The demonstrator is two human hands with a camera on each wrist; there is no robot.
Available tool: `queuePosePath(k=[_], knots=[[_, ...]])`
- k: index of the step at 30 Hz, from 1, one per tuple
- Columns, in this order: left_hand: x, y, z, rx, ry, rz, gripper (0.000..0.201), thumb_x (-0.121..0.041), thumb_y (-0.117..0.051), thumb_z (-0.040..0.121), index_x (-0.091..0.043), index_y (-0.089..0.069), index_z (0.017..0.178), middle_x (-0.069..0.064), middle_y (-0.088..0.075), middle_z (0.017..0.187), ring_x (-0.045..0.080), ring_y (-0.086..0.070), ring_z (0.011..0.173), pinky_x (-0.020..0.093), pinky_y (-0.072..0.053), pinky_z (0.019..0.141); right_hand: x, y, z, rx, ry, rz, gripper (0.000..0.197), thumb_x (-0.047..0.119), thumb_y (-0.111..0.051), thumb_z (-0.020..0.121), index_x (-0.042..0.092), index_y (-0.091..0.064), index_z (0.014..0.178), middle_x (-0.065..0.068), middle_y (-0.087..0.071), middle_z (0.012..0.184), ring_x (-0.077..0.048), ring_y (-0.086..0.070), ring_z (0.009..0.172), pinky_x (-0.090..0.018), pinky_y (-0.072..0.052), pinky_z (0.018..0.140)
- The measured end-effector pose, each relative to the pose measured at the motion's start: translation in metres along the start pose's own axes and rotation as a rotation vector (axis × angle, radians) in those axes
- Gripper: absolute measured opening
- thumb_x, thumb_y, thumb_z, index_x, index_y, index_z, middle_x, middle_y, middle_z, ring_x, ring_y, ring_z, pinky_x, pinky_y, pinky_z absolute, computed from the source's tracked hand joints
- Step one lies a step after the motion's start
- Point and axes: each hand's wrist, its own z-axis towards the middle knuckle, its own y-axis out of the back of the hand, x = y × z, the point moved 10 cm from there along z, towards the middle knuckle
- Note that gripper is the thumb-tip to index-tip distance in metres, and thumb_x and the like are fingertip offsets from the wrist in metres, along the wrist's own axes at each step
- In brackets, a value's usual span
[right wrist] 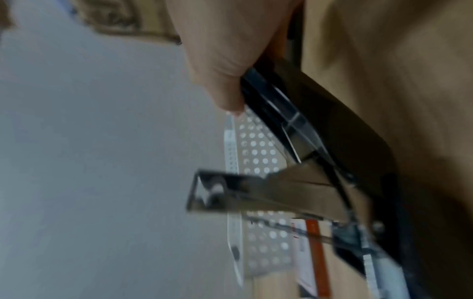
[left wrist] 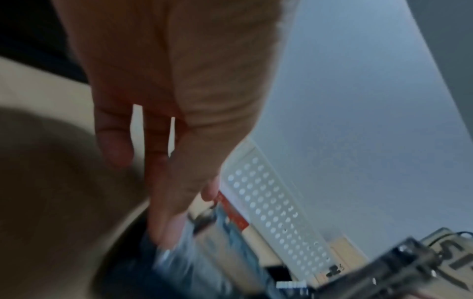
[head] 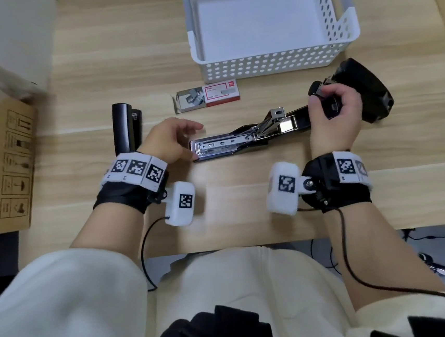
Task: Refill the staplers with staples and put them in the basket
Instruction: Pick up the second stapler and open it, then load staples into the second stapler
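The right hand (head: 331, 111) pins back the open stapler's (head: 240, 140) lid at three o'clock so the left hand (head: 171, 143), fingers loose, can steady its staple channel, basket (head: 273, 63) waiting at twelve.

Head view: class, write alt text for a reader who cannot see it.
A person's right hand grips the black top of an opened stapler lying on a wooden table, while the left hand rests at its open metal channel. Behind lie an open staple box and an empty white basket; a second stapler lies left.
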Motion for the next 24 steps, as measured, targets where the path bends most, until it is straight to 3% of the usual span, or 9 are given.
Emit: queuePosePath(k=[2,3,5,7,9,11,13,17,24], knots=[[-0.006,0.016,0.006,-0.047,-0.007,-0.004,0.054,0.008,-0.074,0.066,-0.014,-0.061,0.114,-0.003,-0.057,0.099,0.003,-0.050,0.069,0.000,-0.040,0.065,0.028,-0.008,-0.004,0.011,0.258,-0.296,0.013,0.021,-0.061,0.080,0.017,-0.066,0.091,-0.003,-0.063,0.103,-0.007,-0.051,0.099,-0.024,-0.028,0.093],[-0.011,0.025,0.010,-0.104,-0.018,-0.008,0.049,0.007,-0.071,0.070,-0.015,-0.062,0.113,-0.005,-0.057,0.095,0.001,-0.050,0.068,-0.002,-0.039,0.064,0.046,-0.017,-0.010,0.040,0.401,-0.345,0.012,0.024,-0.060,0.082,0.017,-0.067,0.088,-0.003,-0.065,0.099,-0.011,-0.051,0.098,-0.023,-0.024,0.090],[-0.019,0.046,0.017,-0.246,-0.045,-0.018,0.038,0.003,-0.064,0.076,-0.020,-0.064,0.106,-0.010,-0.057,0.085,-0.001,-0.050,0.066,0.001,-0.040,0.063,0.071,-0.039,-0.023,0.194,0.564,-0.282,0.018,0.027,-0.056,0.087,0.013,-0.068,0.087,-0.004,-0.069,0.090,-0.018,-0.056,0.091,-0.023,-0.027,0.085],[-0.026,0.059,0.024,-0.341,-0.063,-0.001,0.030,-0.003,-0.061,0.079,-0.020,-0.065,0.103,-0.009,-0.058,0.081,0.001,-0.050,0.066,0.006,-0.041,0.066,0.074,-0.068,-0.032,0.470,0.484,-0.241,0.023,0.030,-0.054,0.089,0.012,-0.068,0.092,-0.004,-0.068,0.091,-0.020,-0.059,0.088,-0.029,-0.040,0.083],[-0.030,0.061,0.034,-0.373,-0.051,0.071,0.026,-0.007,-0.059,0.080,-0.017,-0.065,0.104,-0.004,-0.062,0.088,0.009,-0.055,0.074,0.016,-0.045,0.077,0.058,-0.092,-0.042,0.723,0.316,-0.327,0.020,0.031,-0.061,0.086,0.016,-0.066,0.099,-0.001,-0.065,0.093,-0.018,-0.060,0.089,-0.037,-0.048,0.084],[-0.032,0.058,0.043,-0.368,-0.031,0.173,0.025,-0.009,-0.058,0.081,-0.017,-0.066,0.104,0.001,-0.067,0.099,0.018,-0.060,0.089,0.028,-0.048,0.086,0.049,-0.098,-0.046,0.858,0.251,-0.450,0.023,0.026,-0.070,0.080,0.022,-0.064,0.102,0.002,-0.062,0.095,-0.017,-0.059,0.092,-0.039,-0.049,0.086],[-0.032,0.050,0.051,-0.326,-0.013,0.281,0.026,-0.009,-0.058,0.081,-0.017,-0.066,0.104,0.005,-0.068,0.105,0.024,-0.061,0.099,0.032,-0.048,0.089,0.046,-0.100,-0.046,0.951,0.237,-0.567,0.030,0.017,-0.073,0.076,0.025,-0.062,0.102,0.004,-0.060,0.098,-0.018,-0.058,0.095,-0.038,-0.048,0.088],[-0.031,0.042,0.060,-0.288,0.018,0.409,0.027,-0.011,-0.058,0.081,-0.021,-0.067,0.104,0.008,-0.066,0.109,0.028,-0.061,0.100,0.036,-0.049,0.085,0.045,-0.103,-0.046,1.017,0.238,-0.666,0.034,-0.001,-0.065,0.076,0.023,-0.064,0.099,0.003,-0.063,0.102,-0.019,-0.058,0.097,-0.036,-0.049,0.088],[-0.035,0.040,0.060,-0.298,0.018,0.461,0.023,-0.024,-0.065,0.082,-0.023,-0.067,0.106,0.007,-0.061,0.112,0.030,-0.057,0.101,0.035,-0.044,0.080,0.042,-0.102,-0.044,0.951,0.194,-0.677,0.031,-0.002,-0.063,0.077,0.023,-0.066,0.094,0.000,-0.066,0.101,-0.022,-0.059,0.097,-0.036,-0.050,0.085]])
